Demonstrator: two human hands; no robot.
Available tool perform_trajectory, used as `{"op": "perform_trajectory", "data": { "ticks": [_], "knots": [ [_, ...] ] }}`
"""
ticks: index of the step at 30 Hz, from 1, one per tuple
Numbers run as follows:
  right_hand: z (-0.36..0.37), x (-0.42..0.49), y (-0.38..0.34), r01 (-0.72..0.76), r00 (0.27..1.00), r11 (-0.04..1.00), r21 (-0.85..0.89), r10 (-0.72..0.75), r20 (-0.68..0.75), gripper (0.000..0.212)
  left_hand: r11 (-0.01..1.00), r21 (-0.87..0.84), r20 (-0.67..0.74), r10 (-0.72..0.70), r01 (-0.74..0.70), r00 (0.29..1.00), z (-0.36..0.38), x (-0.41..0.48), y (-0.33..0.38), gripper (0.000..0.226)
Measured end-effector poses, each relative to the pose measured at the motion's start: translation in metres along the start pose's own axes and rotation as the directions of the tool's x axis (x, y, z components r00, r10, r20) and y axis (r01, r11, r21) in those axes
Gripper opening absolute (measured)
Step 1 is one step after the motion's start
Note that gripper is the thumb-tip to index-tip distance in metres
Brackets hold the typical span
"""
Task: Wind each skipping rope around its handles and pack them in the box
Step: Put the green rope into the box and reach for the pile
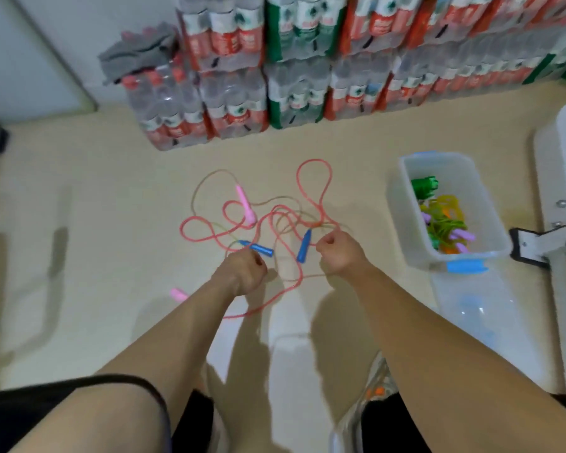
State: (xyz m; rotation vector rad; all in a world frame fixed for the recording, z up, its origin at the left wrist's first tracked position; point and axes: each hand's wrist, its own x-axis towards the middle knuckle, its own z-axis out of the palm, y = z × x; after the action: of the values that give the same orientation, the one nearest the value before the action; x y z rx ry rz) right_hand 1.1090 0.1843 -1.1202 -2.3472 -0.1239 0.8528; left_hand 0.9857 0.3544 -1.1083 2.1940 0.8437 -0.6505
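While looking down from the head view, found on the floor (79, 223): two skipping ropes tangled in one heap, a pink rope (314, 161) with a pink handle (245, 204) and a thin olive rope (195, 197) with a blue handle (304, 246) at each end. Well to the right, a clear box (406, 210) with wound ropes already inside. Left hand (242, 273) curled just below one blue handle, right hand (339, 253) curled just beside the other; impossible to tell whether either really pinches the cord, hidden as it is under the fingers. Probably light, very limp, a little slippery, and easy to snag in the loops. Better to take hold at the stiff handles and to draw the olive rope gently out of the pink, never to jerk.
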Motion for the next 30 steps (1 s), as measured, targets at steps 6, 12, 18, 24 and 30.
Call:
{"op": "perform_trajectory", "data": {
  "ticks": [6,12,18,24,30],
  "knots": [
    [0.063,0.020,0.005,-0.002,0.997,0.998,-0.061,0.006,0.072,0.015,0.992,0.004,0.046,-0.124,0.124,0.991,0.006,0.012,-0.071,0.022],
    [0.092,0.073,0.015,-0.137,0.991,0.989,-0.053,0.136,-0.019,0.038,0.978,-0.159,0.045,-0.127,0.132,0.991,0.023,0.063,-0.065,0.023],
    [0.110,0.113,0.026,-0.229,0.973,0.973,-0.039,0.227,-0.049,0.050,0.833,-0.532,0.108,-0.113,0.153,0.988,0.048,0.100,-0.030,0.019],
    [0.105,0.096,0.023,-0.210,0.977,0.940,0.268,0.188,0.105,0.034,0.809,-0.583,0.014,-0.084,0.076,0.996,0.037,0.104,-0.001,0.016],
    [0.077,0.020,0.001,-0.074,0.915,0.928,0.365,-0.082,0.394,0.023,0.790,-0.613,0.032,0.003,0.017,0.999,0.008,0.079,0.024,0.035]
  ]
}}
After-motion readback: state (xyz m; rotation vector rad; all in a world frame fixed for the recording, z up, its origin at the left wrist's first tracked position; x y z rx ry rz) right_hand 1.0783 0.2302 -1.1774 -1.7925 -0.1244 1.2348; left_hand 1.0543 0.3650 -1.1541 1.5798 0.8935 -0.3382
